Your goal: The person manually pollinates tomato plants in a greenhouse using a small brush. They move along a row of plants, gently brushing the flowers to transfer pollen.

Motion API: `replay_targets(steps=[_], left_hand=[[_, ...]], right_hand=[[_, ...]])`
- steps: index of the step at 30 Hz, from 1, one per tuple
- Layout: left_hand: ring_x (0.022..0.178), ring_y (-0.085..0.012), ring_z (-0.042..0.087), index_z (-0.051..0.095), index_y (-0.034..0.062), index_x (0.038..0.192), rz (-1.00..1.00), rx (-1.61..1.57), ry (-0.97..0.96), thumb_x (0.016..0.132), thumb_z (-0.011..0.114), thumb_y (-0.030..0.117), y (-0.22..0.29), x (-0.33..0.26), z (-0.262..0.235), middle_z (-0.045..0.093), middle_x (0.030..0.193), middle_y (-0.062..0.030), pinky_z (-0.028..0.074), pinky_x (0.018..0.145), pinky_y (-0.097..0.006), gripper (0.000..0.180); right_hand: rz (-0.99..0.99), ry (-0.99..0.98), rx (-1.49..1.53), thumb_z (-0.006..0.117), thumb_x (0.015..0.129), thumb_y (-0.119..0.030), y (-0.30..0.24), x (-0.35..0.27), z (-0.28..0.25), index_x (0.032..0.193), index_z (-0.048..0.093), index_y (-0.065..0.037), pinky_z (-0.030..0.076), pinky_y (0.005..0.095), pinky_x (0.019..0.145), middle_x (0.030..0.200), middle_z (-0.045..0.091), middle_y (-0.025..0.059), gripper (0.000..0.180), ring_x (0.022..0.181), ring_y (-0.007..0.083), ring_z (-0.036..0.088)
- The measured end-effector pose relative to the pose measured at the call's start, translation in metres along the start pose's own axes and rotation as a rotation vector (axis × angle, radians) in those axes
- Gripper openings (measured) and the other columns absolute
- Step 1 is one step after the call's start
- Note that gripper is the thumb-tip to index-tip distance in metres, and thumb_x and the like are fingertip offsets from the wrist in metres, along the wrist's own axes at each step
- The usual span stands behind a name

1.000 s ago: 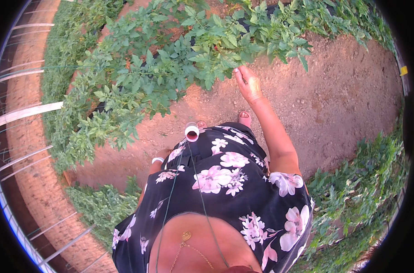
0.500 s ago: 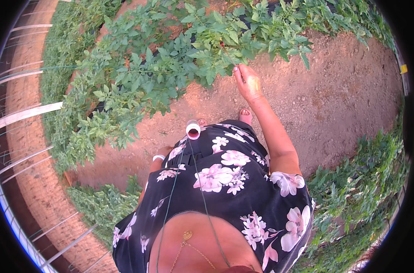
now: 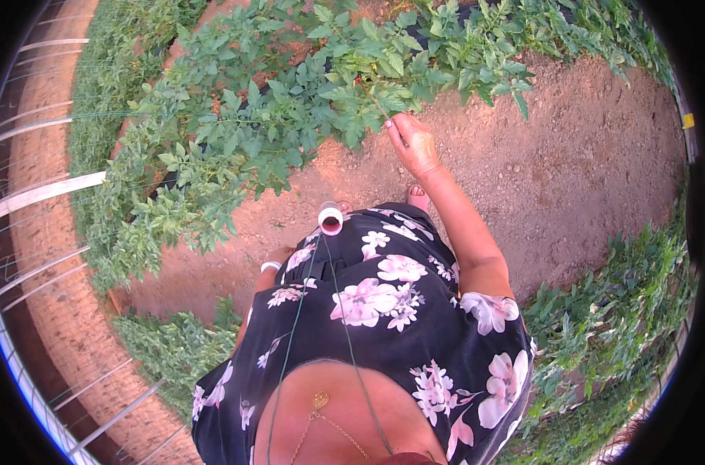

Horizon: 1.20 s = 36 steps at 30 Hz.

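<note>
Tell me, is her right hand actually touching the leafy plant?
Touching. In the head view, the right hand reaches into the leafy plant; its fingertips meet a stem under the leaves, with no gap visible.

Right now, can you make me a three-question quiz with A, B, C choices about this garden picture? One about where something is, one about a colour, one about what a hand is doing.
1. Where is the right hand?
A. At the leafy plants
B. Flat on the soil
C. Behind the person's back

2. What colour are the flowers on the dress?
A. Yellow
B. Pink and white
C. Blue

3. How is the right arm?
A. Hanging at the side
B. Folded across the chest
C. Stretched out forward

Answers:
1. A, the fingers reach the edge of the plants.
2. B, pink and white blooms show on the dark cloth.
3. C, the arm extends from the shoulder out to the leaves, above the soil.
</note>
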<state>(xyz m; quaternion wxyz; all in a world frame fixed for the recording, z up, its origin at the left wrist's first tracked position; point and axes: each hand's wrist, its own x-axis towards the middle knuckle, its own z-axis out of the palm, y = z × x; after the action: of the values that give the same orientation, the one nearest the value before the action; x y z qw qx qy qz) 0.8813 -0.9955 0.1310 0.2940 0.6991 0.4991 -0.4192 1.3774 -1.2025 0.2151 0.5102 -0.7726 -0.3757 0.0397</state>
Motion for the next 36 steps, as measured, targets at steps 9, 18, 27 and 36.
replay_targets(steps=[9, 18, 27, 36], left_hand=[[0.115, -0.0321, 0.061, 0.067, 0.0106, 0.120, -0.016, 0.008, 0.015, 0.090, 0.052, 0.046, -0.004, 0.006, -0.001, 0.066, 0.119, -0.0169, 0.046, 0.097, -0.037, 0.049], [0.116, -0.0326, 0.060, 0.067, 0.0112, 0.120, -0.005, 0.055, 0.021, 0.089, 0.051, 0.049, -0.005, 0.017, -0.003, 0.065, 0.120, -0.0172, 0.046, 0.097, -0.037, 0.051], [0.114, -0.0334, 0.061, 0.067, 0.0095, 0.118, 0.059, 0.073, 0.005, 0.091, 0.050, 0.046, -0.003, 0.025, -0.011, 0.066, 0.118, -0.0180, 0.046, 0.096, -0.038, 0.049], [0.108, -0.0319, 0.064, 0.069, 0.0106, 0.116, 0.047, 0.136, 0.123, 0.088, 0.056, 0.040, 0.079, -0.039, -0.047, 0.068, 0.112, -0.0167, 0.048, 0.093, -0.038, 0.042]], right_hand=[[0.061, 0.005, -0.065, 0.058, 0.094, -0.020, 0.008, 0.003, 0.001, 0.097, 0.061, -0.004, 0.049, 0.0439, 0.071, 0.085, 0.063, 0.0172, 0.016, 0.081, 0.0381, 0.061], [0.045, 0.070, 0.052, 0.057, 0.094, -0.017, -0.003, -0.005, -0.014, 0.086, 0.056, -0.004, 0.048, 0.0458, 0.071, 0.079, 0.060, 0.0162, 0.016, 0.080, 0.0371, 0.059], [0.051, 0.039, -0.026, 0.056, 0.094, -0.020, 0.015, 0.010, -0.005, 0.084, 0.055, -0.004, 0.048, 0.0461, 0.072, 0.080, 0.061, 0.0162, 0.019, 0.082, 0.0369, 0.060], [0.097, 0.043, 0.083, 0.057, 0.094, -0.021, 0.015, -0.003, -0.022, 0.091, 0.059, -0.004, 0.049, 0.0448, 0.072, 0.084, 0.063, 0.0153, 0.017, 0.082, 0.0360, 0.061]])
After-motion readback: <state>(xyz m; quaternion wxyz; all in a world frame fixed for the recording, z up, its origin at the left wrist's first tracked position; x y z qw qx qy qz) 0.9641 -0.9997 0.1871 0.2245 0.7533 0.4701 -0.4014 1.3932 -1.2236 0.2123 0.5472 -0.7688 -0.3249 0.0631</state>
